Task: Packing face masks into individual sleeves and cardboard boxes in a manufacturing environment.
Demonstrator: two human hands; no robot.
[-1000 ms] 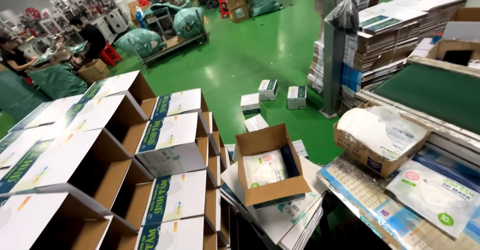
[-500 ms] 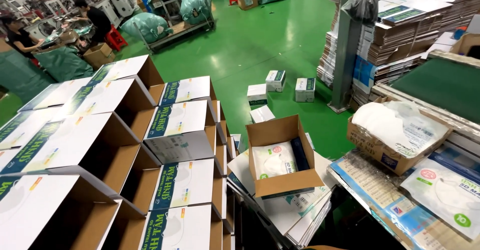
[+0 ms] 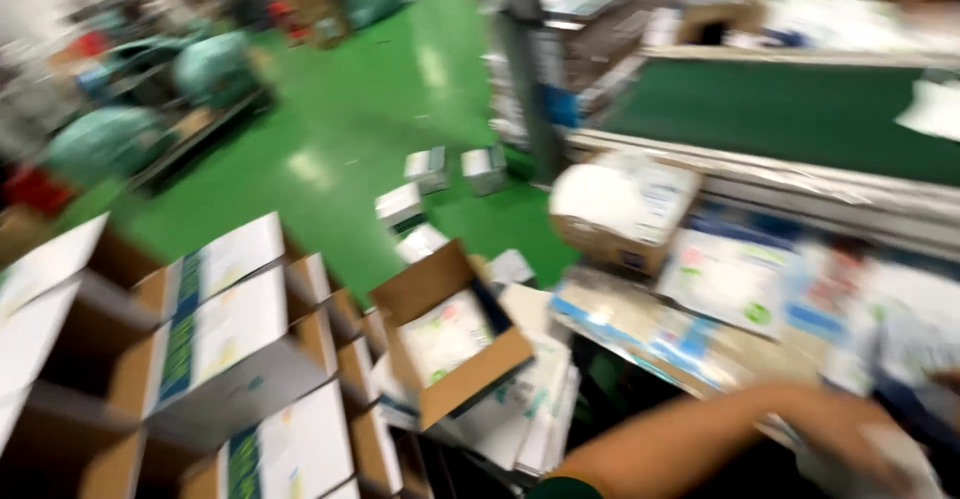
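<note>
At bench's near right edge, right hand (image 3: 865,449) reaching over flat white packets (image 3: 735,284), too blurred to tell whether open or closed. Left hand unseen. Beside bench's left edge, open carton (image 3: 450,344) holding one packet, otherwise unfilled; many empty cartons (image 3: 215,339) stacked leftward.

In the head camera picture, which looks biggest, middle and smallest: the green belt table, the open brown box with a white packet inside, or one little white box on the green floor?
1. Green belt table, largest.
2. Open brown cardboard box.
3. Small white box on the floor, smallest, though it lies farther from the camera, and blur softens all edges.
</note>
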